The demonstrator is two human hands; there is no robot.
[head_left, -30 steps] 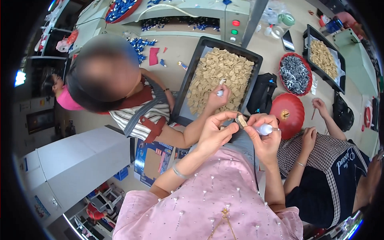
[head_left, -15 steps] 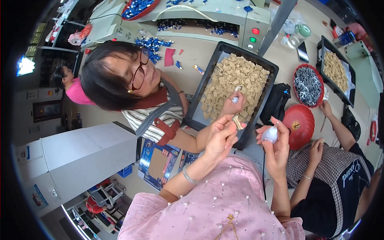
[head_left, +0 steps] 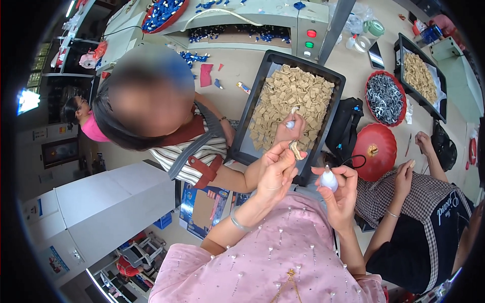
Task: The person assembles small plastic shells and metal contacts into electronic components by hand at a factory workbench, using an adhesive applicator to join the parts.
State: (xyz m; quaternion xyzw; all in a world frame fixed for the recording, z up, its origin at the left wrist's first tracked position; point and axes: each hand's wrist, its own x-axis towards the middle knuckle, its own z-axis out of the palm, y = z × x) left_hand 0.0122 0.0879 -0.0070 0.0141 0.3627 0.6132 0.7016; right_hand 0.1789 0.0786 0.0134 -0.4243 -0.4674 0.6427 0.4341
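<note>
My left hand (head_left: 275, 171) is raised in front of me and pinches a small tan piece (head_left: 295, 149) between thumb and fingers. A short way to its right, my right hand (head_left: 339, 189) grips a small white bottle (head_left: 329, 179) with its tip pointing up. Just beyond my hands lies a black tray (head_left: 252, 108) heaped with many tan square pieces (head_left: 290, 98). A person on my left reaches a hand (head_left: 290, 129) over that tray, holding a similar white bottle and a tan piece.
A red domed lid (head_left: 376, 149) and a red bowl of grey metal clips (head_left: 385, 98) sit right of the tray, with a black bag (head_left: 343, 126) between. A second black tray (head_left: 419, 76) of tan pieces lies far right. Another person's hand (head_left: 406, 174) works at right. Blue parts (head_left: 194, 55) are scattered behind.
My hands have drawn apart: the right one with the bottle dropped away from the tan piece, which my left hand keeps raised. The person on my left leaned in closer.
</note>
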